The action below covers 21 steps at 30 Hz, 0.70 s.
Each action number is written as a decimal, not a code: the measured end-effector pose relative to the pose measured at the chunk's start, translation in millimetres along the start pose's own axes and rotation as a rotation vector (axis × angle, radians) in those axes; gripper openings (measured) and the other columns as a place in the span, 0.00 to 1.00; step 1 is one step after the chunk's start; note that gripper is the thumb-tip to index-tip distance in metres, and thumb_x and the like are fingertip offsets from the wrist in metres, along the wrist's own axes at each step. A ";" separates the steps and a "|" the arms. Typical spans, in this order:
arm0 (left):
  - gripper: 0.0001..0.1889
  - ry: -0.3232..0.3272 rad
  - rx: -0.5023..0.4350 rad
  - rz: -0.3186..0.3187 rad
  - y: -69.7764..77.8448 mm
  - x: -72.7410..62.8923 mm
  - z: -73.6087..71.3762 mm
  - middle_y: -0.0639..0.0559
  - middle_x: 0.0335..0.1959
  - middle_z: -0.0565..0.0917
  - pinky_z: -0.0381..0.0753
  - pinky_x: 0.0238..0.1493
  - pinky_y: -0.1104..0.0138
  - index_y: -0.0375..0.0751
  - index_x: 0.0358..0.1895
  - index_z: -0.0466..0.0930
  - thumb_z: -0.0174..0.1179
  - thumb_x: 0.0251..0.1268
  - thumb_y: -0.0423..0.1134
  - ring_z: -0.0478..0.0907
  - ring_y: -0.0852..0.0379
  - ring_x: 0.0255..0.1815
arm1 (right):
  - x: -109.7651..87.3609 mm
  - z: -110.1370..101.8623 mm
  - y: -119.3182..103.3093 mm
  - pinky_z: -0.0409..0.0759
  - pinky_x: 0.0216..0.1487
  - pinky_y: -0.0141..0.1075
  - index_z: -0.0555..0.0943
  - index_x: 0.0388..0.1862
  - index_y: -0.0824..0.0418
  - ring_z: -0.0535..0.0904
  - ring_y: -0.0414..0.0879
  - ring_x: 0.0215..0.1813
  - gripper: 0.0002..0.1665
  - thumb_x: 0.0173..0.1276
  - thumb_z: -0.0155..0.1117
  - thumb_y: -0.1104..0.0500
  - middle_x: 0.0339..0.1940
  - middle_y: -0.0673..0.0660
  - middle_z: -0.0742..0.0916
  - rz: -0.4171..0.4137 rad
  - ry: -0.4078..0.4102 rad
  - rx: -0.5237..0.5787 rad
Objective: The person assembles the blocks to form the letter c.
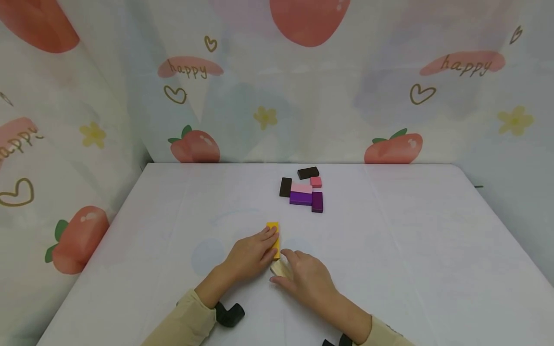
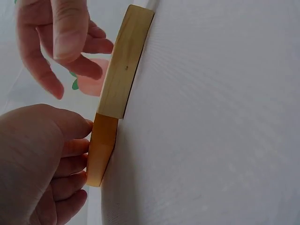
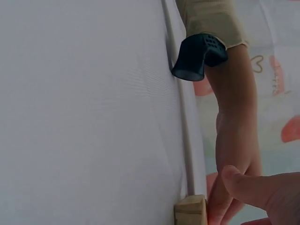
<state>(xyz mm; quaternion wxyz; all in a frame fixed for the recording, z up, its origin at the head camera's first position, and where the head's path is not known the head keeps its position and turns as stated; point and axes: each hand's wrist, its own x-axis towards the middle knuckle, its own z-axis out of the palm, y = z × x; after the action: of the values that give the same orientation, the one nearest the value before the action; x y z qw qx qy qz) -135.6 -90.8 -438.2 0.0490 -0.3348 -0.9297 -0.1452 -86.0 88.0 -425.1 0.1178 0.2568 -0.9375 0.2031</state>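
A yellow block (image 1: 273, 225) lies lengthwise on the white table, and my left hand (image 1: 248, 257) rests its fingertips on top of it. Thumb and fingers all touch its upper face in the left wrist view. Against its near end sits a plain wooden block (image 2: 124, 65), turned at a slight angle in the head view. My right hand (image 1: 309, 278) is spread beside and over that wooden block, thumb and fingers apart. A gap shows between these fingers and the wood in the left wrist view. In the right wrist view only one end of the wooden block (image 3: 191, 211) shows.
Farther back on the table is a cluster of blocks: two black ones (image 1: 308, 173), a small pink-red one (image 1: 316, 182), a light pink one (image 1: 301, 188), a violet one (image 1: 300, 198) and a dark purple one (image 1: 317, 202). A patterned curtain (image 1: 303, 105) hangs behind.
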 end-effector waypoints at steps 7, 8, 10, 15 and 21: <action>0.22 0.007 -0.002 0.004 -0.7 -0.1 2.4 0.45 0.61 0.71 0.72 0.54 0.61 0.34 0.59 0.73 0.53 0.67 0.43 0.66 0.52 0.62 | 22.2 -13.7 17.3 0.80 0.38 0.40 0.80 0.43 0.65 0.81 0.49 0.38 0.28 0.48 0.74 0.49 0.35 0.57 0.84 0.053 0.088 0.010; 0.22 0.004 -0.001 0.004 -0.6 -0.1 2.6 0.45 0.61 0.71 0.72 0.54 0.61 0.34 0.59 0.72 0.52 0.67 0.43 0.66 0.52 0.63 | 25.3 -16.5 20.1 0.80 0.40 0.40 0.80 0.43 0.65 0.81 0.49 0.40 0.27 0.48 0.75 0.50 0.37 0.57 0.84 0.056 0.099 0.011; 0.22 -0.006 0.003 0.000 -0.3 0.0 2.7 0.46 0.61 0.70 0.72 0.55 0.62 0.35 0.60 0.72 0.52 0.67 0.43 0.65 0.53 0.63 | 30.9 -22.0 25.1 0.79 0.42 0.41 0.80 0.44 0.65 0.81 0.50 0.42 0.26 0.49 0.74 0.52 0.38 0.57 0.84 0.060 0.116 0.016; 0.22 -0.024 0.007 -0.016 0.5 0.2 1.2 0.47 0.62 0.70 0.71 0.55 0.61 0.35 0.61 0.71 0.51 0.68 0.44 0.64 0.54 0.64 | 48.2 -31.7 39.5 0.79 0.44 0.43 0.81 0.44 0.67 0.80 0.51 0.44 0.24 0.52 0.73 0.54 0.40 0.59 0.84 0.109 0.103 0.023; 0.22 -0.022 -0.002 -0.016 0.2 -0.2 1.8 0.47 0.62 0.69 0.70 0.56 0.61 0.35 0.61 0.71 0.51 0.68 0.44 0.64 0.54 0.64 | 72.3 -36.2 62.8 0.77 0.47 0.46 0.79 0.47 0.70 0.79 0.54 0.46 0.24 0.55 0.71 0.56 0.43 0.63 0.83 0.249 0.045 0.038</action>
<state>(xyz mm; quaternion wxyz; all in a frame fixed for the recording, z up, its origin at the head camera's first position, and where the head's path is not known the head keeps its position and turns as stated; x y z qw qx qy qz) -135.4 -90.2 -439.9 0.0374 -0.3291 -0.9327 -0.1430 -175.8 121.9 -389.6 0.1079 0.1359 -0.9552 0.2397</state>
